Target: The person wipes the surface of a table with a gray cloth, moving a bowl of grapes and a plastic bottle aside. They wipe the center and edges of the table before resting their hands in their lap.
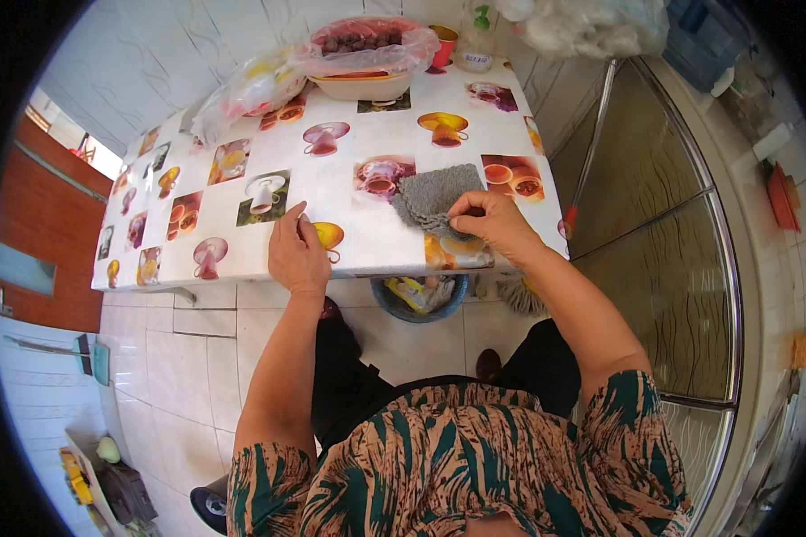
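Note:
A grey cloth [439, 190] with a rough, knitted-looking surface lies on the table [322, 192], towards the right of its front edge. My right hand [491, 224] pinches the cloth's near right edge between thumb and fingers, and that edge looks bunched up there. Left of the cloth, my left hand [297, 255] rests at the front edge of the table with its fingers stretched out and nothing in them. A printed cover with cups and fruit drinks spreads over the whole tabletop.
At the table's back stand a plastic-lined bowl [358, 85] of dark round fruit, a bagged bundle [251, 89], a red cup [444, 46] and a pump bottle [477, 45]. A blue basin [421, 315] sits under the front edge, a mop head [521, 294] beside it. Glass-panelled doors [654, 242] stand right.

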